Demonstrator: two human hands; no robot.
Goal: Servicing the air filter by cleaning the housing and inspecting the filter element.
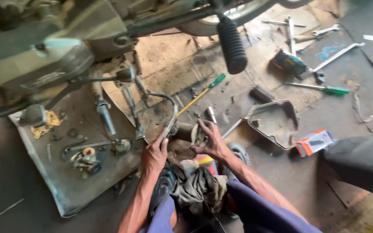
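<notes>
Down on the workshop floor (281,172), and the left hand (155,152) is gripping the end of a thin metal lever (172,120), fingers closed around it just below a curved black cable (160,96). The right hand (209,139) is spreading over a small dark part (185,129) right beside it, fingertips touching it and fingers loosely curled rather than clenched; whether it is truly holding the part, I cannot tell. Both hands are working close together, nearly touching.

Room is getting tight here. Overhead, the motorcycle engine (31,60) is crowding the upper left, and a ribbed black footpeg (232,44) is hanging just above and right of the hands. To the left, a flat metal tray (65,190) is lying with its near edge angled toward the forearm, carrying nuts and small bits. To the right, a black plastic cover (277,123) is sitting with its rim close to the right wrist, and an orange box (314,142) is lying just beyond it.

A yellow-shafted screwdriver (200,95) is lying beyond the fingertips, well clear. A bundle of rags (197,183) is bunching between the forearms. More tools are scattered far right, well apart, including a green-handled screwdriver (320,88).
</notes>
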